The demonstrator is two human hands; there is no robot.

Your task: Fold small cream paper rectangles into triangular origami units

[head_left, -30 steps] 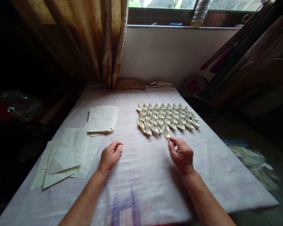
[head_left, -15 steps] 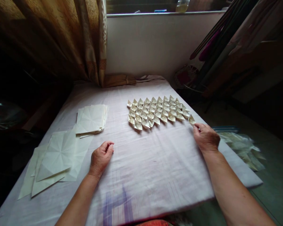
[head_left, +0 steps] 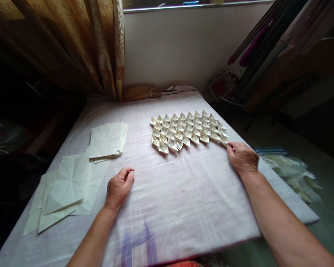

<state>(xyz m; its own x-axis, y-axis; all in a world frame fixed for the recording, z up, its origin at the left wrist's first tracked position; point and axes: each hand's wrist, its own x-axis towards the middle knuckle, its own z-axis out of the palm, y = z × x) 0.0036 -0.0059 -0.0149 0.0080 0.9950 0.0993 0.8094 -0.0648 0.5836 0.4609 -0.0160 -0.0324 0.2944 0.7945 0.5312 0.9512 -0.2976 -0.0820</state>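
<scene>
Rows of small cream folded paper boats (head_left: 187, 132) stand close together on the cloth-covered table (head_left: 180, 200). At their front right corner, my right hand (head_left: 242, 157) pinches one paper boat (head_left: 224, 142) between thumb and fingers, right beside the last boats of the front row. My left hand (head_left: 120, 187) rests on the cloth to the front left of the rows. Its fingers are curled in against the thumb, and nothing shows in them.
On the left lie a stack of creased square paper sheets (head_left: 107, 141) and several looser creased sheets (head_left: 66, 181). Beyond the table's right edge a clear plastic bag (head_left: 292, 174) sits lower down. A gold curtain (head_left: 105, 48) hangs at the back left, beside a white wall (head_left: 178, 52).
My right hand has brought its paper boat slightly left and forward, closing the gap to the rows. My left hand has stayed in place. The view has shifted slightly.
</scene>
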